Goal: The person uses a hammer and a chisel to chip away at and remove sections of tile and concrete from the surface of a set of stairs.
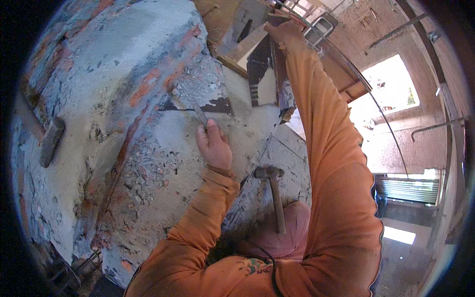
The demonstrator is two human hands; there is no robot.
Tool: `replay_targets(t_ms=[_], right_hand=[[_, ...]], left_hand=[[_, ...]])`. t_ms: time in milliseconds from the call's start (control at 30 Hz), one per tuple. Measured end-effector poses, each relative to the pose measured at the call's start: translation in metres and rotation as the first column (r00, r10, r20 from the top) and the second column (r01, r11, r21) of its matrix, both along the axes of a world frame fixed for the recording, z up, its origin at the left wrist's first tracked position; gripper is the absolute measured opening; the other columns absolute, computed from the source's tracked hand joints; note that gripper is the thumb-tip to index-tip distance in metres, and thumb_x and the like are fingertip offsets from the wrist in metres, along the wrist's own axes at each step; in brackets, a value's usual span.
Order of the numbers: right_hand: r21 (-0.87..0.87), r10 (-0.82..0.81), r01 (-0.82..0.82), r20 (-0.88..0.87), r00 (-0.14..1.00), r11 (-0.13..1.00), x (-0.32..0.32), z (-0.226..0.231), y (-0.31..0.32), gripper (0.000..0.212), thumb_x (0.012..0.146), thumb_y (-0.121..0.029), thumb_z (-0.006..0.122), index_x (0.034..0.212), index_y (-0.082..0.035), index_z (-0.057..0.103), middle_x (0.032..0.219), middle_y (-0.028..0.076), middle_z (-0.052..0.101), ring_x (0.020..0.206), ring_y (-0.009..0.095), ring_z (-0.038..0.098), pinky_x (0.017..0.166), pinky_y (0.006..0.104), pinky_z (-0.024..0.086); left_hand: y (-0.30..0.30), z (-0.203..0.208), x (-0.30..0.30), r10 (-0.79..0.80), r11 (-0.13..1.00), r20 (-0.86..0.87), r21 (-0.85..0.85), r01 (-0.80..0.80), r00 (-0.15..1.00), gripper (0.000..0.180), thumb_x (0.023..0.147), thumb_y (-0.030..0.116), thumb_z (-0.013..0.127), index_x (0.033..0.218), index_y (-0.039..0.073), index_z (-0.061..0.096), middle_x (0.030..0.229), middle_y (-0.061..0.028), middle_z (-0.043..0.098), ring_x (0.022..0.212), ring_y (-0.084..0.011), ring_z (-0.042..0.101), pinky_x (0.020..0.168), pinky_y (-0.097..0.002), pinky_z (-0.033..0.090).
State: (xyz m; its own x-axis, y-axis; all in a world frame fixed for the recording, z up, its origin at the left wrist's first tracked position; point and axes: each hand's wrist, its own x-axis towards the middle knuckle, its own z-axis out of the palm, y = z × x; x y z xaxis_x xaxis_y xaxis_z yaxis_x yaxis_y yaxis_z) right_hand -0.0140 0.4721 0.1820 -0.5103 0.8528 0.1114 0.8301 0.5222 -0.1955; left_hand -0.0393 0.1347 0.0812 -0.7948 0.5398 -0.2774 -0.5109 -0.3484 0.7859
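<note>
My left hand (215, 147) is closed around a slim metal chisel (198, 110), its thumb laid along the shaft. The chisel's far end points up and left at crumbled grey mortar (198, 79) on a broken masonry surface. My right arm stretches far forward, and my right hand (286, 32) is at the top of a dark board (279, 72); its fingers are too small and partly hidden to read. A hammer (275, 195) with a wooden handle lies by my leg (292, 230), head pointing away from me, with neither hand on it.
Loose rubble (143, 183) covers the surface left of my left forearm. A second hammer-like tool (52, 142) is at the far left. Boards (262, 74) stand ahead. On the right are a thin bent rod (388, 116), a bright window opening (391, 84) and a corrugated panel (408, 189).
</note>
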Motion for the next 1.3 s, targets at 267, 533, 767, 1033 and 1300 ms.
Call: replay_targets(t_ms=[267, 533, 767, 1033, 1300], right_hand=[[-0.015, -0.264, 0.272, -0.294, 0.919, 0.962, 0.074, 0.005, 0.028, 0.080, 0.077, -0.060, 0.049, 0.118, 0.009, 0.048, 0.116, 0.025, 0.053, 0.104, 0.038, 0.055, 0.093, 0.0432, 0.044], [-0.640, -0.662, -0.171, -0.735, -0.150, 0.749, 0.271, -0.068, 0.011, 0.067, 0.078, -0.058, 0.050, 0.109, 0.002, 0.053, 0.109, 0.017, 0.055, 0.095, 0.035, 0.056, 0.089, 0.0430, 0.047], [-0.301, -0.196, 0.127, -0.834, -0.516, 0.945, 0.360, -0.151, -0.108, 0.059, 0.087, -0.058, 0.040, 0.113, -0.006, 0.049, 0.106, 0.010, 0.054, 0.098, 0.028, 0.050, 0.088, 0.0402, 0.042], [-0.494, -0.121, 0.257, -0.611, -0.783, 0.830, 0.444, -0.187, -0.264, 0.057, 0.087, -0.053, 0.044, 0.114, -0.003, 0.049, 0.107, 0.012, 0.055, 0.098, 0.027, 0.052, 0.088, 0.0390, 0.043], [-0.396, 0.061, 0.621, -0.810, -0.583, 0.676, 0.577, -0.112, -0.455, 0.055, 0.086, -0.048, 0.047, 0.116, -0.001, 0.048, 0.109, 0.014, 0.055, 0.098, 0.027, 0.053, 0.087, 0.0378, 0.043]], left_hand=[[0.001, 0.000, 0.003, -0.015, 1.000, 0.149, -0.004, 0.016, 0.989, 0.023, 0.095, 0.026, 0.050, 0.079, 0.011, 0.042, 0.062, 0.0038, 0.041, 0.046, -0.0055, 0.036, 0.039, -0.0216, 0.029], [0.004, -0.004, 0.006, -0.020, 0.996, 0.169, -0.079, 0.034, 0.985, 0.021, 0.093, 0.026, 0.054, 0.080, 0.014, 0.043, 0.063, 0.0036, 0.042, 0.045, -0.0062, 0.037, 0.038, -0.0218, 0.030], [0.002, -0.004, 0.003, -0.047, 0.993, 0.002, -0.105, 0.047, 0.999, 0.021, 0.092, 0.027, 0.056, 0.079, 0.014, 0.046, 0.061, 0.0028, 0.044, 0.046, -0.0081, 0.038, 0.039, -0.0254, 0.030], [0.014, -0.068, -0.037, -0.199, 0.965, -0.556, -0.253, 0.064, 0.807, 0.029, 0.090, 0.034, 0.053, 0.078, 0.007, 0.051, 0.064, -0.0025, 0.049, 0.052, -0.0144, 0.045, 0.042, -0.0288, 0.035], [0.043, -0.090, -0.083, -0.368, 0.924, -0.736, -0.357, 0.136, 0.569, 0.030, 0.090, 0.035, 0.052, 0.077, 0.007, 0.051, 0.065, -0.0034, 0.049, 0.054, -0.0156, 0.046, 0.043, -0.0302, 0.037]])
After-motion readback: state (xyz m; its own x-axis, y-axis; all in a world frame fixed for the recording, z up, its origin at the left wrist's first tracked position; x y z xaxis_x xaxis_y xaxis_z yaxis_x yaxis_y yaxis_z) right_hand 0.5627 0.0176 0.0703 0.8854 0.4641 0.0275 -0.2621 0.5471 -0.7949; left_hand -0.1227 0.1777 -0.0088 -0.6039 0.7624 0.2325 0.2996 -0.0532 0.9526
